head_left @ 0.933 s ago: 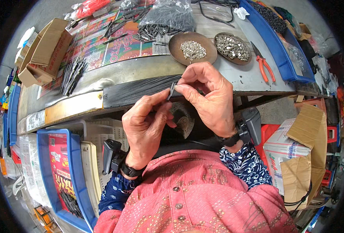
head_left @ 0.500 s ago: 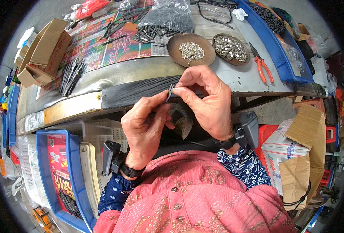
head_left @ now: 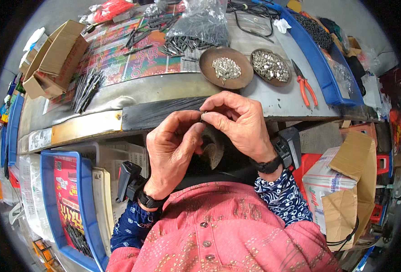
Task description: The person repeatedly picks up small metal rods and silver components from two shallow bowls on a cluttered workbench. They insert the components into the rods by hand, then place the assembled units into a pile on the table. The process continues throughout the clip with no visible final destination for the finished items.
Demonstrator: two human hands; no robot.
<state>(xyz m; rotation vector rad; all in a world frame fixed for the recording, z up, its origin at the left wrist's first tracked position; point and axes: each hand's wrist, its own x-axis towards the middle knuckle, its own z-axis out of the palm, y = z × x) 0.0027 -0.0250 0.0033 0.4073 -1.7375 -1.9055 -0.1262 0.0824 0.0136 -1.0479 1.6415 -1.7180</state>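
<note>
My left hand point(head_left: 173, 140) and my right hand point(head_left: 239, 120) meet fingertip to fingertip in front of the bench edge. Both are closed in a pinch. Between the fingertips shows a sliver of a small dark piece point(head_left: 203, 113), mostly covered by my fingers; its kind is too small to tell. Just beyond my right hand, a shallow brown dish point(head_left: 209, 75) holds small silvery pins point(head_left: 227, 68). Beside it, a second dish holds many small shiny metal bits point(head_left: 270, 65). Red-handled pliers point(head_left: 305, 86) lie to the right of the dishes.
A clear plastic bag point(head_left: 200, 22) lies by a heap of slim dark parts point(head_left: 184, 45). More dark rods point(head_left: 87, 90) lie on the left, near a cardboard box point(head_left: 55, 61). Blue trays point(head_left: 88, 199) point(head_left: 327, 68) stand at lower left and far right. An open carton point(head_left: 341, 186) is at lower right.
Both hands have come slightly lower and closer together at the fingertips. The small grey piece that showed between them is now mostly hidden. The view has shifted a little.
</note>
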